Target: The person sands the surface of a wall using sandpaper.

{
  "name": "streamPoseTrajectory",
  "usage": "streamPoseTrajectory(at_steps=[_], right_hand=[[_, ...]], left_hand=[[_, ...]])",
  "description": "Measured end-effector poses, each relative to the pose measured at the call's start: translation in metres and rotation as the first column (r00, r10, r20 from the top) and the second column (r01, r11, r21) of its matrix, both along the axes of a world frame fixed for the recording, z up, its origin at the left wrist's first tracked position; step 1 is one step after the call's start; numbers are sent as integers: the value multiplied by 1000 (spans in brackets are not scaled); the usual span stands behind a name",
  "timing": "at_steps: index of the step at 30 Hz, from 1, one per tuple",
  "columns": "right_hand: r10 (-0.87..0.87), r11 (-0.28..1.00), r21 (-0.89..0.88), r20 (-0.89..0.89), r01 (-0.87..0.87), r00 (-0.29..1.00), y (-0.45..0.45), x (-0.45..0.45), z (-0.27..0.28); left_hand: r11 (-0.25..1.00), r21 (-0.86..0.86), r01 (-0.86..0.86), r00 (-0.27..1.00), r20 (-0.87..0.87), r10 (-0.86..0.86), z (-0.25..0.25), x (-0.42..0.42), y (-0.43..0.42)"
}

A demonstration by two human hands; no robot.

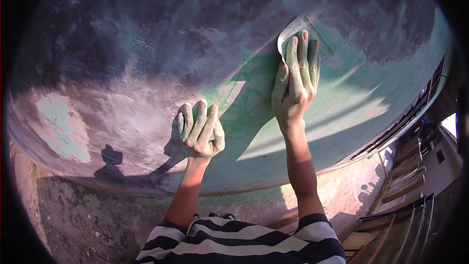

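My right hand [295, 80] presses a sheet of sandpaper [289, 32] flat against the painted wall [254, 132]. Its fingers lie extended over the sheet, whose printed back and curled left edge show around them. Pale dust coats the fingers of both hands. Lower and to the left, my left hand [200, 129] rests on the wall with its fingers apart and slightly bent, and no object shows in it. Around the right hand the wall surface is green; dark purple-grey paint [195, 19] covers the upper part.
A pale bare patch [61, 124] marks the wall at far left. Shadows cross the wall below and beside the hands. Wooden planks or furniture [391, 234] stand at lower right, near a building [444, 151]. Rough ground [83, 215] lies along the wall's foot.
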State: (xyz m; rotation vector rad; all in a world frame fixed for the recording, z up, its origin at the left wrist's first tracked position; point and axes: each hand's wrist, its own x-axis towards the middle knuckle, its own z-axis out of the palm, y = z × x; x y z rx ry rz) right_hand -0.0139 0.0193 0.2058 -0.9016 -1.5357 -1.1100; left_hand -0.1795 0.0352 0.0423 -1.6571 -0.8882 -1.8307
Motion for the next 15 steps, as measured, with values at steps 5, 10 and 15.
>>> streamPoseTrajectory(at_steps=[5,10,15], right_hand=[[43,997,73,-154,-32,987,5,-11,17],[70,986,-159,134,-48,989,-7,-44,-47],[93,990,117,-95,-82,991,6,0,27]], left_hand=[[998,-45,-42,999,18,43,-3,2,1],[997,-72,41,998,-34,-44,-5,-4,-4],[997,-69,-17,1000,-23,15,-2,0,-1]])
